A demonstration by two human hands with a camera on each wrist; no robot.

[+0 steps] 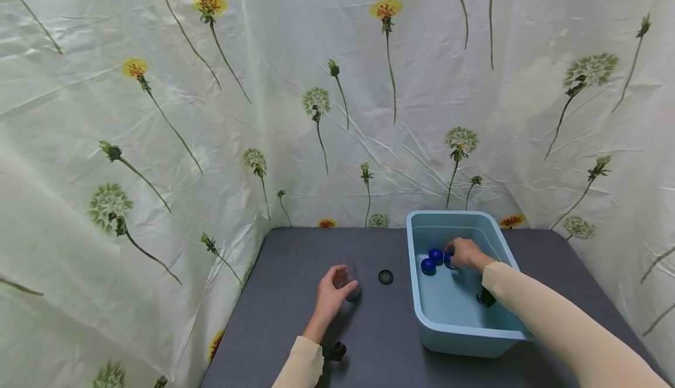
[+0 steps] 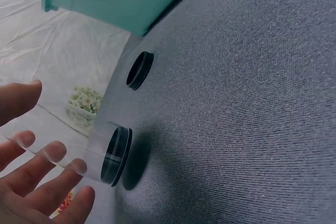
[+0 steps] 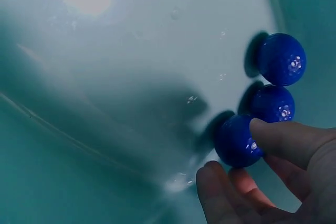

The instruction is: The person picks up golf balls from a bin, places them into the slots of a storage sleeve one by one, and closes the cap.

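My left hand [image 1: 329, 294] holds a clear cylindrical container [image 2: 93, 153] with a black end [image 2: 116, 156], thumb on one side and fingers on the other. A loose black ring-shaped lid [image 1: 386, 277] lies on the table to its right. My right hand [image 1: 467, 254] reaches inside the light blue bin [image 1: 415, 285]. Its thumb and fingers are around a blue ball [image 3: 236, 142], the thumb touching its surface. Another blue ball [image 3: 274, 104] sits beside it, and a third blue ball [image 3: 282, 59] beyond that, on the bin floor.
The dark grey table [image 1: 295, 259] carries the bin on its right side. A flower-printed curtain [image 1: 337, 189] hangs behind the table and along its left side. The bin's raised walls surround my right hand. A black strap piece [image 1: 334, 351] shows at my left wrist.
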